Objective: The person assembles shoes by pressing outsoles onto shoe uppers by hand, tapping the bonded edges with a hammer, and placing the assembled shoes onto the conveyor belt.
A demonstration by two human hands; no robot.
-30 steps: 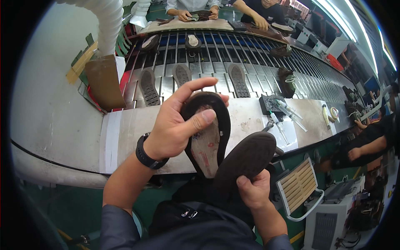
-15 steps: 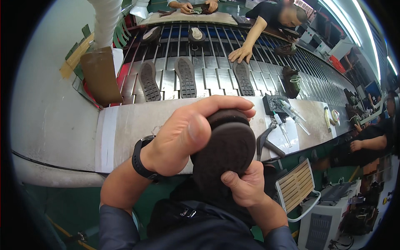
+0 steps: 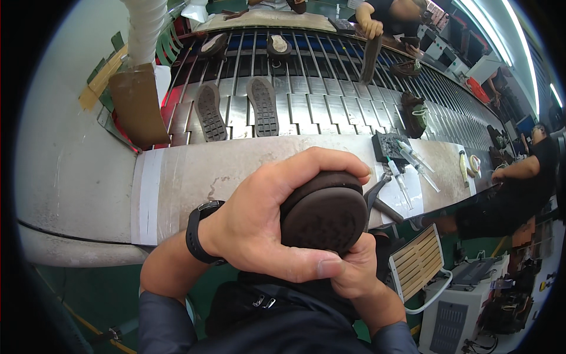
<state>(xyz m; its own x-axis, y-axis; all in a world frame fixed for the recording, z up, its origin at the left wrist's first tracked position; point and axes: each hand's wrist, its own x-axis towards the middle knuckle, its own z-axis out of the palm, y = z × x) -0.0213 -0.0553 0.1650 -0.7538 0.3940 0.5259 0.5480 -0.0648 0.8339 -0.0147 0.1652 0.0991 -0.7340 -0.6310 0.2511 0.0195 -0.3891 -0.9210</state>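
Observation:
A dark brown shoe [image 3: 323, 219] is held up in front of me over the near edge of the bench, one rounded end of its sole facing me. My left hand [image 3: 259, 206] wraps around it, fingers curled over the far side and thumb pressed across the near side of the sole. Below it, my right hand [image 3: 358, 268] grips the shoe from the near right, next to my left thumb. The right fingers are mostly hidden, and so is the rest of the shoe.
Two loose soles [image 3: 262, 107] lie on the metal conveyor [image 3: 306, 106] beyond the bench [image 3: 227, 158]. Across it, a co-worker's hand [image 3: 369, 27] lifts another sole [image 3: 369, 60]. Syringes [image 3: 401, 186], a black block [image 3: 387, 146] and a hammer [image 3: 386, 207] sit at right.
My left thumb has come down from beside the shoe onto its sole, near my right hand. The co-worker has lifted a sole off the conveyor.

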